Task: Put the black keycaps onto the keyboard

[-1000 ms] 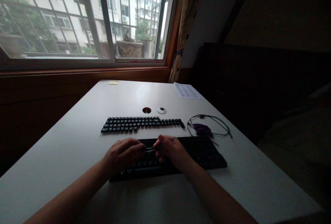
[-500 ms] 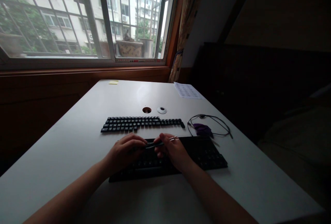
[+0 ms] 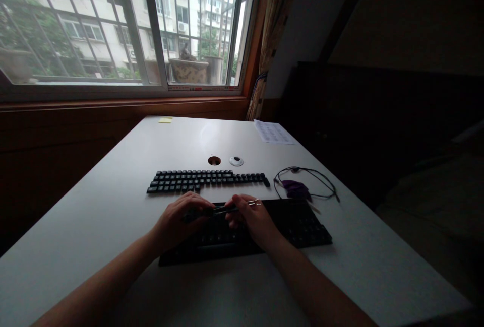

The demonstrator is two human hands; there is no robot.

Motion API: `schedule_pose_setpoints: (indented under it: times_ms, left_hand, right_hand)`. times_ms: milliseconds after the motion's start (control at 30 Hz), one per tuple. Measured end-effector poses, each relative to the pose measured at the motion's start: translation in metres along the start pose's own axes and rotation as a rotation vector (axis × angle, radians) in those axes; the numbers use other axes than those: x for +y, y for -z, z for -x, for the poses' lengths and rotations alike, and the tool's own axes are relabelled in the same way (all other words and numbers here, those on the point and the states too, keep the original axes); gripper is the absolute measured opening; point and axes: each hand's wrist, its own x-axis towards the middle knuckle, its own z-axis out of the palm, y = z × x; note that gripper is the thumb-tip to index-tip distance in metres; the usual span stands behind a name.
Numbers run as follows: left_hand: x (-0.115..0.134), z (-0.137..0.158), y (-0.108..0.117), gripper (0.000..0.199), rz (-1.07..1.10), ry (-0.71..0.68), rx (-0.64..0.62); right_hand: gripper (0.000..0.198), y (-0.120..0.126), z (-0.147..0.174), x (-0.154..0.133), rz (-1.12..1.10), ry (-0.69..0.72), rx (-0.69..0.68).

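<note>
My right hand [image 3: 247, 217] is closed on a slim metal tool [image 3: 236, 209] with a small loop at its near end, held above a black keyboard [image 3: 298, 218]. The tool's far end points left and reaches the fingers of my left hand [image 3: 183, 218]. That hand is curled, thumb and fingertips meeting around the tip; a small dark thing there is too dim to name. Both hands hide the upper left and middle of the keyboard. Behind it, rows of loose black keycaps [image 3: 181, 181] stand in keyboard order on the white table [image 3: 94, 216].
To the right lie a looped black cable [image 3: 317, 171] and a purple cloth-like thing [image 3: 295, 189]. Farther back are a round table hole [image 3: 214, 161], a white ring-shaped cover [image 3: 236, 161], printed papers [image 3: 274, 132] and a yellow note [image 3: 165, 120]. A window [image 3: 113, 29] is beyond.
My left hand's fingers have shifted and arched up slightly, with the thumb now showing lower near the tool's tip. My right hand and the tool have hardly moved.
</note>
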Motion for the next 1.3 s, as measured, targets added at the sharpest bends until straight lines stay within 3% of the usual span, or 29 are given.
schedule_pose_setpoints:
  times_ms: [300, 400, 633, 800, 1033, 1300]
  left_hand:
    - [-0.006, -0.001, 0.004, 0.020, -0.116, 0.063, 0.119]
    - [-0.017, -0.003, 0.009, 0.014, -0.202, 0.025, 0.157]
    - [-0.039, 0.002, 0.013, 0.018, -0.266, 0.140, 0.178]
    - [-0.039, 0.004, 0.009, 0.016, -0.231, 0.140, 0.174]
    - [-0.039, 0.005, 0.005, 0.017, -0.183, 0.184, 0.132]
    - [-0.036, 0.004, 0.005, 0.016, -0.085, 0.208, 0.133]
  right_hand:
    - [0.044, 0.000, 0.000, -0.002, 0.134, 0.030, 0.020]
    - [0.042, 0.001, 0.000, 0.000, 0.243, 0.065, 0.020]
    - [0.042, 0.005, 0.006, -0.008, 0.760, 0.483, 0.042]
    - [0.025, 0.009, 0.006, -0.014, 0.953, 0.607, 0.052]
    - [0.026, 0.015, -0.012, -0.005, 1.033, 0.615, -0.107]
    - [0.021, -0.009, -0.038, -0.005, 1.112, 0.617, -0.198]
